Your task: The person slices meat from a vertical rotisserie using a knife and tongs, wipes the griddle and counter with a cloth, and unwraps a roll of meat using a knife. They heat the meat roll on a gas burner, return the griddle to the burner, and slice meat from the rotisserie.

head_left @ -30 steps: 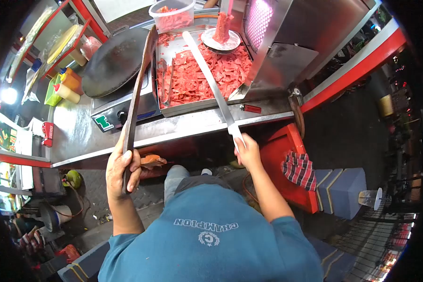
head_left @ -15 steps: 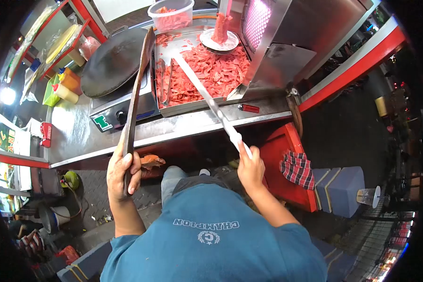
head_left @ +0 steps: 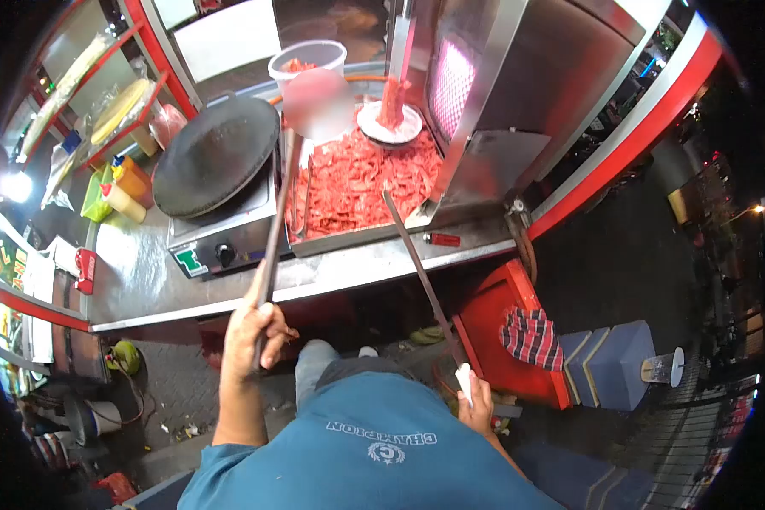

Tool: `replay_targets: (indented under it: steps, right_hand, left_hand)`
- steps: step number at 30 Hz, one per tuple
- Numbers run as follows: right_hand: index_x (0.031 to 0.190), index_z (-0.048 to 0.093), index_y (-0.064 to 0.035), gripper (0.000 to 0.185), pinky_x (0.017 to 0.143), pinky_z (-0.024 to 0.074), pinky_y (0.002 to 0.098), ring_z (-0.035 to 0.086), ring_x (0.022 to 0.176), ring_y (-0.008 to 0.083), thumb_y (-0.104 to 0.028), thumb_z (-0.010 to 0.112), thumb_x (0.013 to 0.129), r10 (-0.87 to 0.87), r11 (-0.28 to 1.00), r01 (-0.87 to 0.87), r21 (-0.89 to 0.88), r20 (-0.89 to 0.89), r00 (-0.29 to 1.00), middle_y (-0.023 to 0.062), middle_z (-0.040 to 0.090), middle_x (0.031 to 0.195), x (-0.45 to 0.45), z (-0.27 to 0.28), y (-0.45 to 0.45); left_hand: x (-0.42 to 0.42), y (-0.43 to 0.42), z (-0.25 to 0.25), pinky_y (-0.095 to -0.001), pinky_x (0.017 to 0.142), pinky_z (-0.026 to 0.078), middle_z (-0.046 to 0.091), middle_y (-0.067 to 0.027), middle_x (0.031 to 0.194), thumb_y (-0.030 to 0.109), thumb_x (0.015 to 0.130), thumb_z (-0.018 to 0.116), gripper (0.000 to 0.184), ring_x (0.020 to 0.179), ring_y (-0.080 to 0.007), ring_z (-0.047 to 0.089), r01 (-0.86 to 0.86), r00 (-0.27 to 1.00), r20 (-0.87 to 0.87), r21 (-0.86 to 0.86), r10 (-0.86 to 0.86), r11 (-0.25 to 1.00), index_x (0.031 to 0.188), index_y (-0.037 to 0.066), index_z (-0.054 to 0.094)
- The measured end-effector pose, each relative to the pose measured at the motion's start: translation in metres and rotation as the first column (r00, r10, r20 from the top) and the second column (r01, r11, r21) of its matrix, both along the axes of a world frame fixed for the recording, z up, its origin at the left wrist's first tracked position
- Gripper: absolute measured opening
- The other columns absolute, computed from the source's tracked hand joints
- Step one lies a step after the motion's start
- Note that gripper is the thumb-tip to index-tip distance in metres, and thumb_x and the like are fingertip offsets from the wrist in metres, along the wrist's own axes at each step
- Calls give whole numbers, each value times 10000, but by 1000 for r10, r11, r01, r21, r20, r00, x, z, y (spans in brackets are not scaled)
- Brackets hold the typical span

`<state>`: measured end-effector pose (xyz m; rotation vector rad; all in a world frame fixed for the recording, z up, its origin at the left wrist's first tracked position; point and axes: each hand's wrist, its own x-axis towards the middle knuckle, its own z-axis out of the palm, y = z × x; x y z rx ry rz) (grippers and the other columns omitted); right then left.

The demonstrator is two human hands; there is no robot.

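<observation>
My left hand (head_left: 257,336) is closed around the lower end of a long, thin, dark tool (head_left: 277,229), seen nearly edge-on; its exact kind is unclear. Its far end reaches the tray's left side. My right hand (head_left: 478,408), low by the shirt, grips the white handle of a long knife (head_left: 423,280). The blade slants up and left, its tip appearing over the front of the sliced meat (head_left: 357,191). That meat fills a metal tray (head_left: 340,245), where tongs (head_left: 304,204) lie at the left. Behind, a small cone of meat (head_left: 391,106) stands on a spit above a round plate (head_left: 389,127).
A glowing grill burner (head_left: 455,81) faces the spit. Left of the tray, a black pan (head_left: 217,153) sits on a stove (head_left: 229,238). A red lighter (head_left: 442,240) lies on the counter edge. Sauce bottles (head_left: 127,191) stand left; a checked cloth (head_left: 531,338) hangs right.
My right hand has drawn back down and right, bringing the knife tip nearer the tray's front. My left hand has shifted right and slightly down with the dark tool. The view has tilted slightly.
</observation>
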<state>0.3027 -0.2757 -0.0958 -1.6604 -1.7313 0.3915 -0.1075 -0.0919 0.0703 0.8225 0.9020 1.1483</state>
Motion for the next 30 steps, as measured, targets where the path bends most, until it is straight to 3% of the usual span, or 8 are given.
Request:
replay_targets:
  steps: [1, 3, 9, 16, 22, 25, 27, 30]
  right_hand:
    - [1494, 487, -18, 574, 869, 528, 459, 641, 1000, 408, -79, 635, 943, 24, 999, -23, 26, -34, 999, 246, 613, 1164, -5, 2, 16]
    - [1489, 483, 0, 562, 873, 530, 450, 645, 1017, 405, -92, 629, 954, 74, 995, -67, 71, -99, 992, 255, 623, 1185, -16, 10, 50]
    - [1490, 464, 37, 538, 1000, 504, 425, 635, 1192, 405, -98, 595, 986, 189, 975, -158, 158, -207, 960, 273, 611, 1347, -40, 30, 122]
    - [1475, 475, 63, 553, 1083, 461, 394, 594, 1312, 344, -56, 651, 965, 206, 967, -131, 218, -371, 905, 251, 573, 1444, -74, 51, 166]
    - [1459, 512, 37, 525, 1014, 508, 394, 653, 1217, 360, -29, 654, 958, 134, 988, -83, 132, -454, 881, 263, 634, 1349, -72, 30, 156]
    - [1441, 542, 26, 499, 878, 541, 386, 693, 982, 331, -11, 648, 955, 137, 986, -84, 145, -411, 901, 243, 685, 1161, -67, 24, 162]
    - [1436, 550, 25, 490, 813, 542, 382, 680, 874, 313, -3, 643, 955, 161, 982, -113, 148, -361, 919, 223, 688, 1070, -64, 28, 175]
    - [1436, 561, 0, 488, 758, 526, 383, 633, 797, 307, 6, 636, 953, 192, 954, -107, 280, -294, 936, 196, 654, 968, -76, 58, 214]
  left_hand:
    - [1, 1, -4, -227, 345, 353, 466, -41, 721, 231, 1025, 544, 780, 378, -89, 411, 68, 996, 64, -20, -67, 997, 1663, 149, 102]
    - [14, 3, -16, -215, 333, 316, 430, -27, 700, 269, 1022, 553, 774, 386, -78, 374, 89, 996, -6, -46, -90, 995, 1659, 131, 134]
    - [63, 25, -26, -252, 385, 388, 462, -40, 743, 148, 1041, 492, 758, 425, -115, 432, 248, 963, -96, -53, -252, 967, 1670, 246, 82]
    - [71, 86, -19, -226, 379, 360, 437, -13, 723, 201, 1042, 484, 714, 417, -83, 406, 114, 993, -35, 51, -112, 992, 1665, 193, 135]
    - [70, 48, -48, -240, 367, 382, 442, -25, 692, 212, 1034, 494, 774, 403, -110, 408, 101, 990, -109, 47, -95, 994, 1670, 218, 51]
    - [74, 32, -59, -250, 373, 392, 439, -31, 683, 160, 1036, 483, 793, 399, -123, 420, 199, 962, -190, -11, -198, 980, 1668, 267, 15]
    - [76, 39, -69, -267, 409, 438, 442, -28, 711, 110, 1049, 447, 790, 433, -128, 458, 270, 955, -124, -12, -269, 963, 1665, 234, -33]
    - [77, 62, -59, -258, 421, 441, 439, -31, 721, 93, 1047, 424, 780, 450, -123, 460, 262, 951, -173, 12, -256, 965, 1666, 233, -29]
